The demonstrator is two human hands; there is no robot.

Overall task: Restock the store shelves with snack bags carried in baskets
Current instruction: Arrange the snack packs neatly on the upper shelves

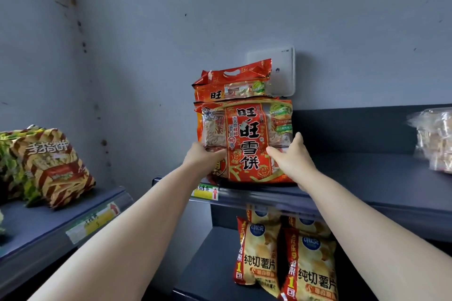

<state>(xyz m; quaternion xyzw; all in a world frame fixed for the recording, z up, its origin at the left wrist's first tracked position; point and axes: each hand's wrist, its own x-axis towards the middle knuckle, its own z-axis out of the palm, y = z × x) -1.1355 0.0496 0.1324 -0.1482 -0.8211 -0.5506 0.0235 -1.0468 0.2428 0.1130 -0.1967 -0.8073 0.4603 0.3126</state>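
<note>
A large red snack bag (pixel 247 137) with black characters stands upright at the front edge of the dark top shelf (pixel 367 178). My left hand (pixel 203 156) grips its lower left side. My right hand (pixel 291 154) holds its lower right side, thumb on the front of the bag. Behind it stands a second red bag (pixel 232 83) of the same kind, its handle top showing above the front one. No basket is in view.
A white box (pixel 283 71) hangs on the grey wall behind the bags. Striped brown and green bags (pixel 49 164) lie on the left shelf. Yellow chip bags (pixel 288 259) stand on the lower shelf. A clear packet (pixel 435 139) sits at the far right.
</note>
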